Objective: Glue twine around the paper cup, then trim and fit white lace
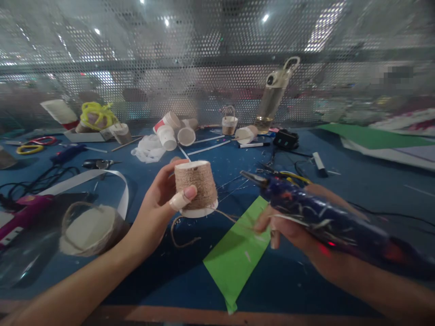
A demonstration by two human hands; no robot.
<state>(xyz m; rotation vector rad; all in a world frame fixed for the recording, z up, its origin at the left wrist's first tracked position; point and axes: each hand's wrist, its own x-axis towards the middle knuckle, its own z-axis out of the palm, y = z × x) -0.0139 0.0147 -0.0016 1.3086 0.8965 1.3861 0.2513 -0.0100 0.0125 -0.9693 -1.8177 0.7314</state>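
Note:
My left hand [163, 199] grips a small paper cup wrapped in brown twine [200, 185], with a white rim at its lower end and a bandage-like wrap on my thumb. A loose tail of twine [180, 242] dangles from the cup, and another strand stretches toward my right hand. Thin glue strings trail to the right of the cup. My right hand [292, 226] is wrapped round a dark blue glue gun [326, 213], its nozzle aimed toward the cup and a red light glowing on it. Below lies a green paper strip [238, 253].
A twine-covered basket [93, 228] and a purple glue gun [23, 217] lie at left. Behind are white paper cups [167, 136], a small handled basket [229, 124], a water bottle [273, 99] and scissors [30, 148]. A perforated metal screen [204, 81] closes off the back.

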